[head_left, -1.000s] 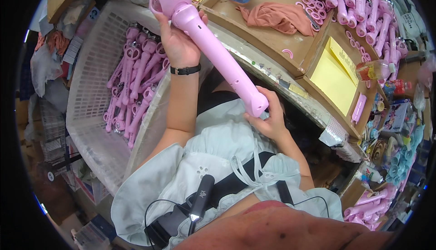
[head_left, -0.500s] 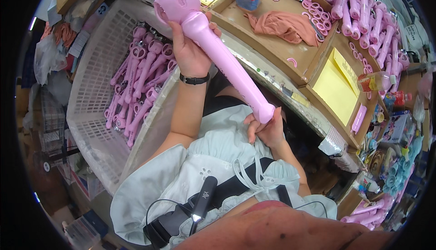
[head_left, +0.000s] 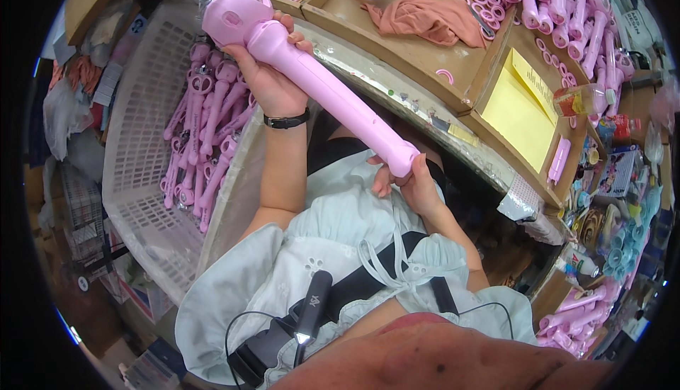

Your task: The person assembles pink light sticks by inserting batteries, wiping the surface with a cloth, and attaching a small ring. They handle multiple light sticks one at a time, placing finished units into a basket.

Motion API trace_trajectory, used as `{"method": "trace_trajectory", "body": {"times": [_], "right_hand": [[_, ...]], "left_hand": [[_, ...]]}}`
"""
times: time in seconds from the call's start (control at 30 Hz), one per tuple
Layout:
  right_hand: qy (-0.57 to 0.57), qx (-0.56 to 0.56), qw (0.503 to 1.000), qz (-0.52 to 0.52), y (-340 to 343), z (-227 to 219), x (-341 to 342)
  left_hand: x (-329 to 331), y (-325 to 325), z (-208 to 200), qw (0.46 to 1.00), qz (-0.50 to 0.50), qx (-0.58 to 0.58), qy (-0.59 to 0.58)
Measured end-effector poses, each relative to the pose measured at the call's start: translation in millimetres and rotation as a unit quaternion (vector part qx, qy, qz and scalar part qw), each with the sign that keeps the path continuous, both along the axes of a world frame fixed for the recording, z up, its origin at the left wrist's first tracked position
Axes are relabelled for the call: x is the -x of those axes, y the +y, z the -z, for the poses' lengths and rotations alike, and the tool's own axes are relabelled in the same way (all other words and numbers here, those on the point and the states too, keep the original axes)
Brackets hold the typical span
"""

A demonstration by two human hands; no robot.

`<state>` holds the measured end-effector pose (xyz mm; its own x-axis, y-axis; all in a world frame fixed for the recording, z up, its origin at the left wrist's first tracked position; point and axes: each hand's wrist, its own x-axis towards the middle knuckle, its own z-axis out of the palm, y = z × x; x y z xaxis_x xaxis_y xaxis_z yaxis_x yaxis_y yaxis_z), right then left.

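Note:
A long pink plastic toy wand (head_left: pixel 322 94) with a hollow, round head lies slantwise across my front, its head at the upper left. My left hand (head_left: pixel 271 82) is wrapped round the neck just below the head, thumb on the near side and fingers behind. At the wand's lower end, my right hand (head_left: pixel 419 186) pinches the rounded tip between thumb and fingers. Small holes and a seam show along the handle. Clear plastic shows behind the head. Below my left arm stands a white basket (head_left: pixel 131 156) holding several similar pink wands (head_left: pixel 212 110).
Beyond the wand, a worktable edge (head_left: pixel 397 99) runs slantwise, with a cardboard tray (head_left: pixel 354 25) on it. There lie an orange cloth (head_left: pixel 425 21), pink rings (head_left: pixel 489 7) and yellow paper (head_left: pixel 517 121). More pink wands (head_left: pixel 567 7) are heaped at the far right.
Both hands have carried the wand a little left, its head slightly down. The wand has rolled: dark printing on the handle has gone from sight, and holes now show.

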<state>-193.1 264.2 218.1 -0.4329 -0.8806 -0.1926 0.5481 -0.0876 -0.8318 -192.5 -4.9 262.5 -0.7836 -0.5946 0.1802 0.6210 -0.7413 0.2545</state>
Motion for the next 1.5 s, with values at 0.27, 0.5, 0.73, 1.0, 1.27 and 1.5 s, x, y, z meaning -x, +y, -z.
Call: {"method": "trace_trajectory", "body": {"times": [0.27,0.5,0.73,1.0,1.27,1.5], "right_hand": [[-0.145,0.103,0.98,-0.086,-4,5,8],[-0.024,-0.025,0.999,0.016,-6,9,-2],[-0.028,-0.09,0.988,0.126,16,14,-4],[0.413,-0.165,0.894,0.058,41,17,-1],[0.709,-0.434,0.512,0.214,69,17,47],[0.745,-0.284,0.552,0.243,85,19,63]], "left_hand": [[-3,44,-9,0.977,-0.077,0.156,-0.121],[6,84,-6,0.963,0.02,0.246,-0.111],[26,105,4,0.941,0.109,0.281,-0.155],[8,150,42,0.887,0.278,0.304,-0.207],[6,134,48,0.876,0.407,0.126,-0.224],[8,129,49,0.876,0.436,0.053,-0.202]]}}
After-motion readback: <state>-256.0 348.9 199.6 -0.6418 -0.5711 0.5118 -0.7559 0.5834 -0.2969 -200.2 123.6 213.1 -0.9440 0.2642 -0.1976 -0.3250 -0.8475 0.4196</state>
